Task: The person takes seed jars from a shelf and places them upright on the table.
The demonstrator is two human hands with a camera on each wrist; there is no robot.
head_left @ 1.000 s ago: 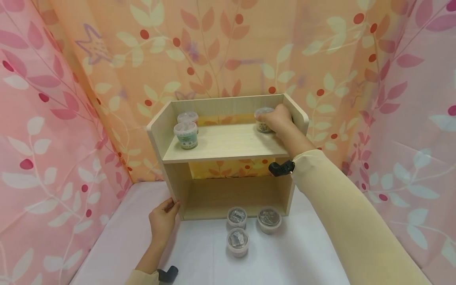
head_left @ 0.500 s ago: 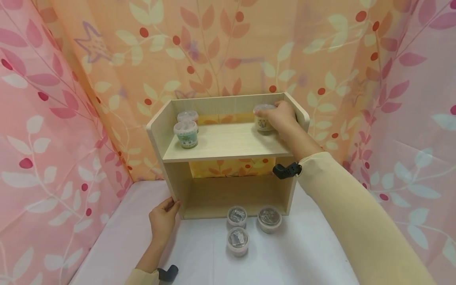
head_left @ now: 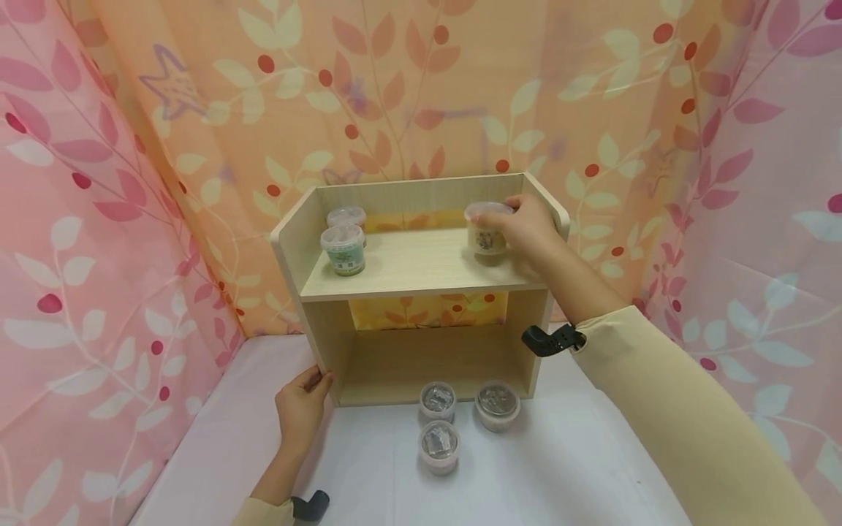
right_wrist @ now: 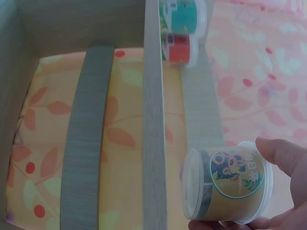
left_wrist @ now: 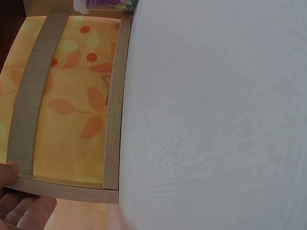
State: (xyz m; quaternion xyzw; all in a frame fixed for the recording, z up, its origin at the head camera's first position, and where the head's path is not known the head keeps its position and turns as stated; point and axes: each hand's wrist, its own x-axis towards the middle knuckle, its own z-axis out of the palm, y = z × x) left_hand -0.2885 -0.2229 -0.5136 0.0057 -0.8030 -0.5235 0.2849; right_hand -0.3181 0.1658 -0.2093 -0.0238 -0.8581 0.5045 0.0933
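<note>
Over the right end of the upper shelf (head_left: 414,259), your right grip (head_left: 528,228): closed around one tan-labelled cup (head_left: 485,235), thumb on one side, fingers on the other. Cup upright, label printed with flowers inside a ring; whether its base touches the board, you cannot tell from these views.

At the lower left, your left grip (head_left: 304,409): pinching the front edge of the shelf unit's left side panel (head_left: 289,245), thumb and fingers on opposite faces.

Same upper shelf, left end, two cups: one green-labelled cup (head_left: 345,253) in front; one red-labelled cup (right_wrist: 178,49) just behind it.

Before the unit, on the white surface (head_left: 375,467), three cups with greyish tops: a front cup (head_left: 439,447), a rear cup (head_left: 438,402) right behind it, a right-hand cup (head_left: 497,406) beside the pair.

On your wrists: one black device (head_left: 554,340) each, beside beige sleeves (head_left: 664,394).

Behind all: orange leaf-patterned cloth (head_left: 408,88).
</note>
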